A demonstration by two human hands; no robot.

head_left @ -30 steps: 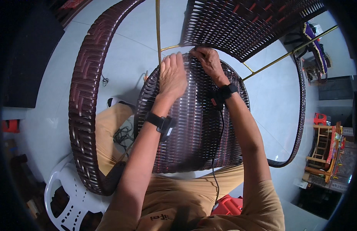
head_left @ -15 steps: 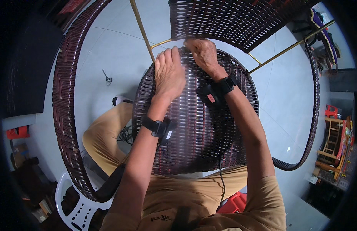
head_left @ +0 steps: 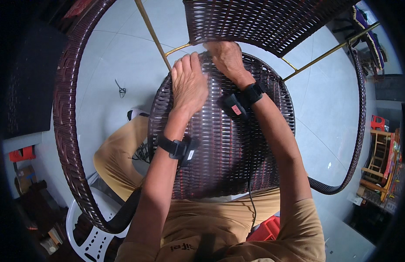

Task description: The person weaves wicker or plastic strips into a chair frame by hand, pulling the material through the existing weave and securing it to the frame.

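Note:
A dark brown woven wicker chair lies before me, its round seat [head_left: 220,144] over my lap. At the seat's far left rim, my left hand [head_left: 189,85] rests palm down, its fingers stretched side by side and the tips over the edge. My right hand [head_left: 228,59] is closed at the far rim, close to the lower edge of the woven backrest [head_left: 254,26]. Its fingertips are partly hidden, and whatever they pinch cannot be made out. Black straps with small boxes sit on both wrists.
Thick woven arms curve round on the left [head_left: 67,109] and right [head_left: 359,109]. Bare gold-coloured rods [head_left: 152,32] join the frame. A white plastic chair [head_left: 95,236] stands at lower left, and a red plastic item [head_left: 265,229] below my lap. A black cable [head_left: 251,201] hangs near my right arm.
The chair has turned slightly, its left arm and backrest shifting to the left. Both hands have moved a little left with the rim, keeping much the same pose.

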